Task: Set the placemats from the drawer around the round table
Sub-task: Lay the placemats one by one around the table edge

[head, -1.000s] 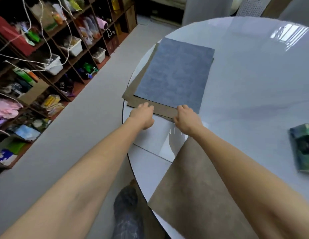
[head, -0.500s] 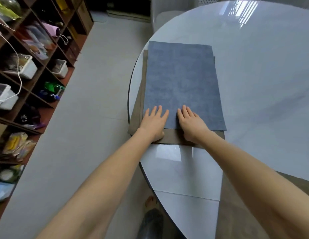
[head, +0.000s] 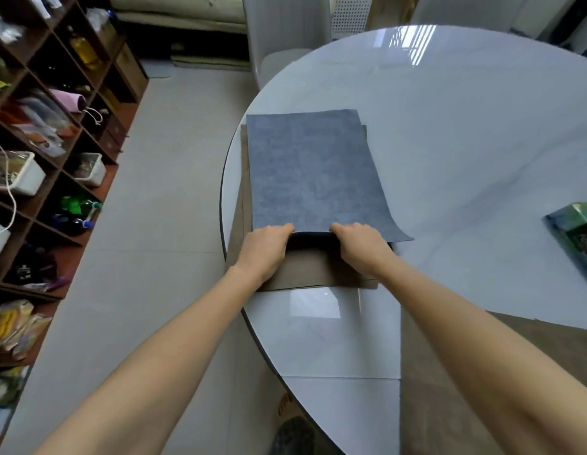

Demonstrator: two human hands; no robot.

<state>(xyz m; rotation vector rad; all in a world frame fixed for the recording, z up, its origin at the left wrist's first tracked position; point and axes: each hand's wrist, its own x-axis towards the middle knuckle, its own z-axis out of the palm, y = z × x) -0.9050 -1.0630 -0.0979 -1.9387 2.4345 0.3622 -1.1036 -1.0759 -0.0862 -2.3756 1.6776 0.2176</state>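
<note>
A blue-grey placemat [head: 311, 172] lies on top of a stack of brown placemats [head: 305, 270] at the left edge of the round white table [head: 466, 133]. My left hand [head: 269, 249] and my right hand [head: 362, 246] each grip the blue mat's near edge, which is lifted off the brown mats. A dark gap shows under that raised edge. A separate brown placemat [head: 429, 399] lies flat near me at the lower right, partly hidden by my right forearm.
A green packet [head: 577, 234] rests on the table at the right. Open brown shelves [head: 46, 159] full of bins and bottles line the left wall. A white chair [head: 272, 50] stands behind the table. A grey tiled floor [head: 147, 224] runs between the shelves and the table.
Both hands were lying flat on the blue mat; now their fingers have curled around its near edge and raised it off the brown stack. The view has shifted back.
</note>
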